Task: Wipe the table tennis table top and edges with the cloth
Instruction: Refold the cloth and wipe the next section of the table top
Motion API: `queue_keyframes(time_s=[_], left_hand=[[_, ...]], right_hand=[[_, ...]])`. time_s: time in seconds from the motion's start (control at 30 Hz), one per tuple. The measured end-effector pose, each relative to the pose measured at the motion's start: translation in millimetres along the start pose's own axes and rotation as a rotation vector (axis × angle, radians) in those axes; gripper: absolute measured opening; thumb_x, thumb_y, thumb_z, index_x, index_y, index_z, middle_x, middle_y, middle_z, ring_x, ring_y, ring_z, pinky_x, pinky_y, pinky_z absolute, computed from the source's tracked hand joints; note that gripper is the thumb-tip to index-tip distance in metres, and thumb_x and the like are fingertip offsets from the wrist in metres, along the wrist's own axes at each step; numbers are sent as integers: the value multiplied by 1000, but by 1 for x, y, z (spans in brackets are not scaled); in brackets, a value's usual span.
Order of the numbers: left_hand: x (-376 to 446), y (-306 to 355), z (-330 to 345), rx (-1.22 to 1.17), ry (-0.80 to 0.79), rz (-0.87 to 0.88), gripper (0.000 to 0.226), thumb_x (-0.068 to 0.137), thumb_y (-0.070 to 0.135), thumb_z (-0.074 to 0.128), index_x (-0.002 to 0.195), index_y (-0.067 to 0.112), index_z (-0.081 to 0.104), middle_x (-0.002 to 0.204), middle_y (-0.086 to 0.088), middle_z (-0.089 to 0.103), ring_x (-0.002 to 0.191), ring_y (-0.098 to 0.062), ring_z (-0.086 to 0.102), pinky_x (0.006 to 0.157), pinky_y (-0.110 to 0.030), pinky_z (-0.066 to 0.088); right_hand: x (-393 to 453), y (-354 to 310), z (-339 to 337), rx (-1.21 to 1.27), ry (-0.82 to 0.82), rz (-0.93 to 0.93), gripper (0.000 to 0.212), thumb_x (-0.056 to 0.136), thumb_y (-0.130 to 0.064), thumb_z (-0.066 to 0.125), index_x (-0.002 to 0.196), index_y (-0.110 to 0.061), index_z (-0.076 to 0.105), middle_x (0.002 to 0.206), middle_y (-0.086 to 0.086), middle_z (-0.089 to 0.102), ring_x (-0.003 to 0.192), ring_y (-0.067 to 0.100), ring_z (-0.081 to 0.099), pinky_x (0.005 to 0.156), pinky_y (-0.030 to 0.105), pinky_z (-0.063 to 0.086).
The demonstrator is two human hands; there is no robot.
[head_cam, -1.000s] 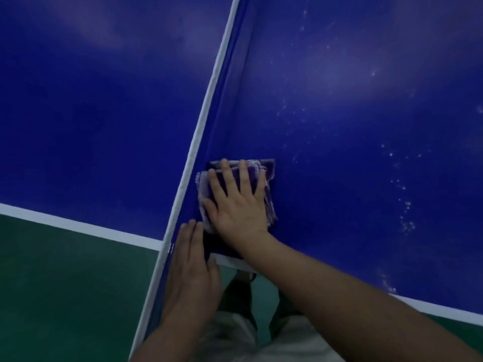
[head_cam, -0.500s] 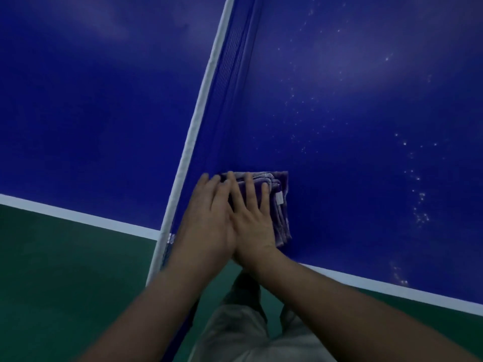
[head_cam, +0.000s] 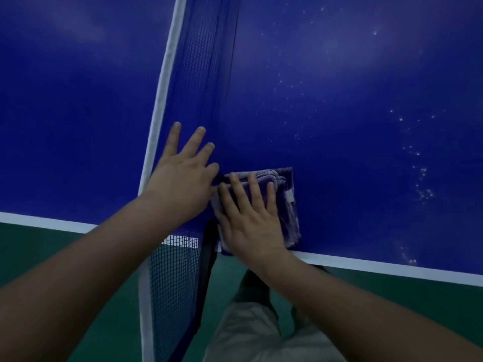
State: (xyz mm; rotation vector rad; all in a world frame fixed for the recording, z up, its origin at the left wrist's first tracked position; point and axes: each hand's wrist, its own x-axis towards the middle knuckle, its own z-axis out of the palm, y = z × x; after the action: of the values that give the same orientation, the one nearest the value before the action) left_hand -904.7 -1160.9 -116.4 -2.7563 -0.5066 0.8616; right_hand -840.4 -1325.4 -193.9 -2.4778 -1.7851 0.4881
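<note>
The folded cloth [head_cam: 283, 202] lies flat on the blue bench [head_cam: 352, 105], at its near white edge and just beside the net [head_cam: 198, 82]. The right hand [head_cam: 251, 220] presses it down with straight, spread fingers, its grip wide. The left hand [head_cam: 183, 176], also flat and wide, pushes against the net. This looks like wiping the strip along the net's foot. Next, likely a sweep rightward toward the pale specks [head_cam: 420, 173], keeping pressure even.

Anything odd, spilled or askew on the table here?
White specks dot the blue table right of the cloth, not yet wiped. The left hand pushes the net aside. The right hand lies flat on the cloth. Nothing looks damaged.
</note>
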Motion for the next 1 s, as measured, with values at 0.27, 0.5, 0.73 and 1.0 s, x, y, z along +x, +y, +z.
queue_keyframes(time_s=[0.27, 0.5, 0.73, 1.0], left_hand=[[-11, -27, -13, 207, 92, 14, 63, 90, 64, 18, 132, 37, 57, 160, -3, 32, 152, -34, 4, 109, -70, -15], [1, -28, -5, 54, 59, 46, 70, 90, 69, 13, 134, 37, 57, 165, -2, 17, 152, -33, -7, 113, -71, -6], [-2, -37, 4, 99, 77, 50, 67, 89, 68, 13, 146, 45, 39, 166, -2, 12, 151, -36, -8, 112, -72, -5], [-1, -43, 4, 165, 9, 89, 71, 87, 69, 0, 144, 51, 38, 167, -2, 5, 149, -39, -17, 109, -76, -8]], right_hand=[[37, 14, -9, -2, 14, 217, 63, 103, -48, 20, 159, -20, 16, 167, 6, 8, 152, 38, -3, 115, 64, -14], [-6, -1, 3, 9, 12, -4, 63, 102, -49, 30, 157, -18, 27, 166, 6, 17, 153, 35, 7, 120, 60, 2], [24, 0, -3, 1, -26, 65, 61, 104, -47, 21, 158, -22, 17, 167, 2, 9, 153, 36, -3, 117, 62, -13], [-16, 17, 1, -32, -42, -233, 58, 105, -47, 29, 156, -21, 29, 166, 3, 18, 153, 33, 5, 121, 60, 6]])
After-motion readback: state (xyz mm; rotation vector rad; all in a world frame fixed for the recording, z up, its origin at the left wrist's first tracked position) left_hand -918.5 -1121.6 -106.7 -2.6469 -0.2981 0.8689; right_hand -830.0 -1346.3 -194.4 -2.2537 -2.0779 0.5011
